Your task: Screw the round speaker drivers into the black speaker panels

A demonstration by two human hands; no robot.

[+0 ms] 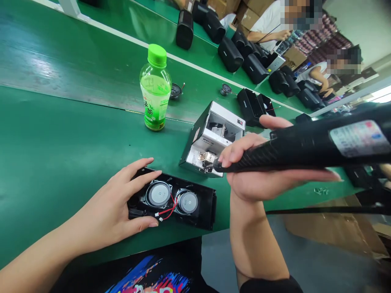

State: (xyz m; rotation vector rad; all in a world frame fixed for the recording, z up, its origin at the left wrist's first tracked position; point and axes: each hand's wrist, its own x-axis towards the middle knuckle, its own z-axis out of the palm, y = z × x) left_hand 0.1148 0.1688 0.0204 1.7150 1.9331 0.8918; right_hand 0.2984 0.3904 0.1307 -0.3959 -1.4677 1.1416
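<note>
My left hand grips the left end of a black speaker housing, thumb on the near edge and fingers over the far one. Inside sit two round speaker drivers, the left driver and the right driver. Red wires with white plugs lie between them. My right hand is wrapped round a black electric screwdriver with a label on its body. The screwdriver's tip is at the front of a screw feeder; whether it touches a screw I cannot tell.
A green tea bottle stands behind the housing. A loose driver, a smaller driver and black open housings lie further back. Several black speaker boxes line the far bench, where two people work. Small screws lie at right.
</note>
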